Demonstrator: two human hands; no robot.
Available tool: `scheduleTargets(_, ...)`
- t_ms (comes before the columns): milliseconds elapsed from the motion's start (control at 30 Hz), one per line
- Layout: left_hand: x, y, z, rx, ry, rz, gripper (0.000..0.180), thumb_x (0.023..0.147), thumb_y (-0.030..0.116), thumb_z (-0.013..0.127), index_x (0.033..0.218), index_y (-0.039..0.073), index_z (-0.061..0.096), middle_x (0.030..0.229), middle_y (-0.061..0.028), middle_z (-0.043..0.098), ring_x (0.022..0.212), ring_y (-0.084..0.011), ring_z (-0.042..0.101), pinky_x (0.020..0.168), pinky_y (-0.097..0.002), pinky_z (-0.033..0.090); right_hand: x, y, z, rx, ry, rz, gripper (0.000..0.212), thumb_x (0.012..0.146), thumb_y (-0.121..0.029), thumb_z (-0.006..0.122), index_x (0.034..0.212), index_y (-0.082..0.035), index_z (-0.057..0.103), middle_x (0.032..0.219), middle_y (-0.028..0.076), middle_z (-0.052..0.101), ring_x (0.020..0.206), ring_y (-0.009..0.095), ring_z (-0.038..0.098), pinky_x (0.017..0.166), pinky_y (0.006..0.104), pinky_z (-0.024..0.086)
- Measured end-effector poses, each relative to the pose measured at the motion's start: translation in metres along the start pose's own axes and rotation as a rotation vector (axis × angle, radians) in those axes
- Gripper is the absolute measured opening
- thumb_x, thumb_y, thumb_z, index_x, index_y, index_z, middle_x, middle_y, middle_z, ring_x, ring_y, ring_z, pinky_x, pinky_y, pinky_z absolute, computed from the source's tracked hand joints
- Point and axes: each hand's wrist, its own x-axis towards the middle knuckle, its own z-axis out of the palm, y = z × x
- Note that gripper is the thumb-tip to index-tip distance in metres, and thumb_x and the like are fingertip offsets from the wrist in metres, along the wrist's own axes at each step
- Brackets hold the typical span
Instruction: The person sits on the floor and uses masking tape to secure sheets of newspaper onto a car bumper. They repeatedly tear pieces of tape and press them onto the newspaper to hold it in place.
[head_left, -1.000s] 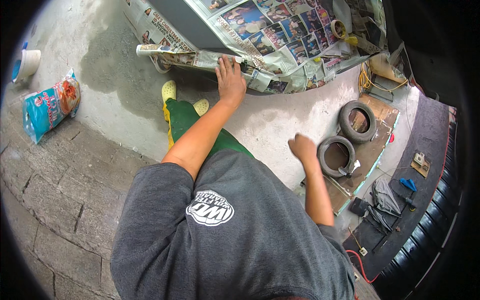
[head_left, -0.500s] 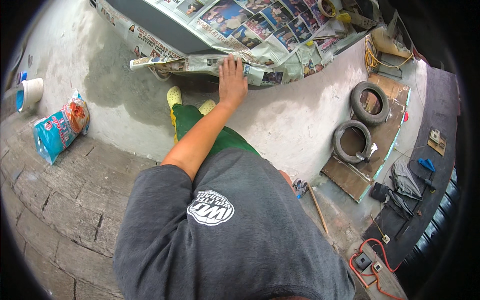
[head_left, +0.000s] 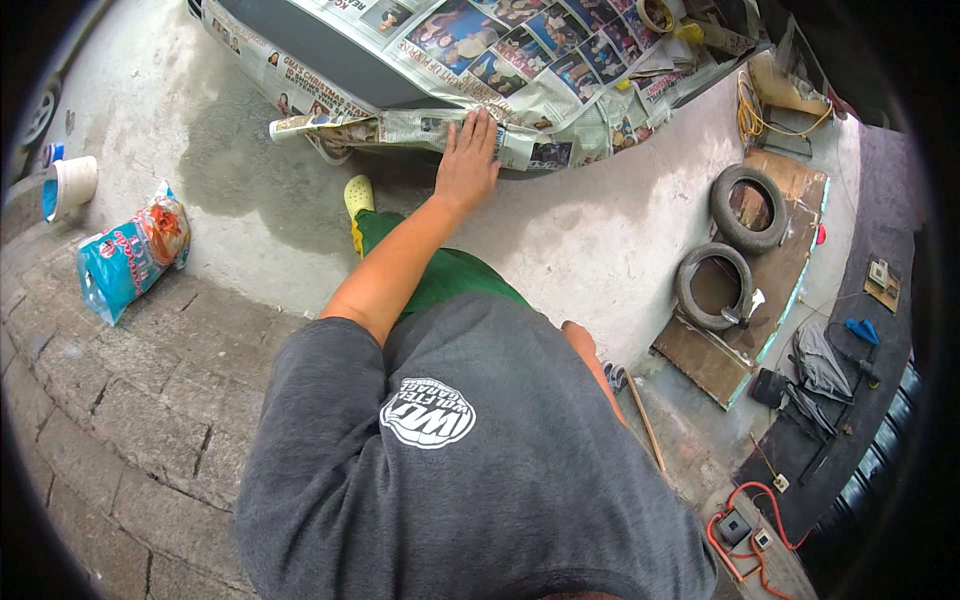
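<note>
My left hand lies flat on newspaper at the front edge of a dark car-like body. Its fingers are stretched out and close together, and they hold nothing. The newspaper covers the body's edge and upper surface, with a rolled end sticking out at the left. A dark bare panel shows between the sheets. My right arm comes out beside my grey shirt, low at my right side. The fingers of that hand cannot be made out. Below the edge stands my foot in a pale yellow clog.
A tape roll rests on the newspaper. At left are a blue-and-orange bag and a white bucket. Two tyres lie on a brown board at right, beyond a wooden stick. An orange cord lies lower right.
My left hand stays on the newspaper edge with little movement. More of my right arm shows beside my shirt. The second clog is no longer visible.
</note>
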Motion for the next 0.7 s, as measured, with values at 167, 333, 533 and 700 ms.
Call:
scheduleTargets(167,-0.010,-0.039,-0.011,0.051,-0.079,0.137,0.084,0.098,0.034,0.064,0.165,0.002,0.024,0.175,-0.0156,0.020,0.162,-0.0297,0.017,0.131,-0.0495,0.013,0.002,-0.003,0.001,0.047,-0.006,-0.047,0.052,0.092,-0.044,0.063,0.120,0.000,0.073,0.122,0.029,0.071,0.118,0.044,0.068,0.101,0.0509,0.054)
scheduleTargets(333,-0.039,-0.119,-0.030,0.348,-0.235,0.181,0.085,0.098,0.036,0.064,0.165,0.002,0.024,0.175,-0.0151,0.018,0.163,-0.0301,0.015,0.132,-0.0486,0.012,0.001,-0.004,0.002,0.099,-0.002,-0.043,0.054,0.092,-0.043,0.062,0.121,0.001,0.072,0.125,0.030,0.070,0.121,0.044,0.066,0.103,0.0506,0.052)
scheduleTargets(533,-0.043,-0.128,-0.046,0.319,-0.212,0.182,0.090,0.094,0.033,0.069,0.163,-0.003,0.025,0.173,-0.0206,0.021,0.162,-0.0340,0.017,0.131,-0.0483,0.015,-0.004,0.002,0.021,0.237,0.005,0.000,0.054,0.091,-0.041,0.060,0.120,0.003,0.072,0.126,0.032,0.068,0.122,0.045,0.065,0.104,0.0504,0.051)
scheduleTargets(700,-0.023,-0.118,-0.051,0.368,-0.291,0.271,0.090,0.094,0.030,0.068,0.165,0.000,0.022,0.175,-0.0185,0.018,0.162,-0.0319,0.017,0.131,-0.0475,0.016,0.008,0.004,0.040,0.296,0.027,-0.072,0.051,0.089,-0.039,0.062,0.114,0.005,0.073,0.121,0.032,0.070,0.116,0.046,0.067,0.102,0.0510,0.052)
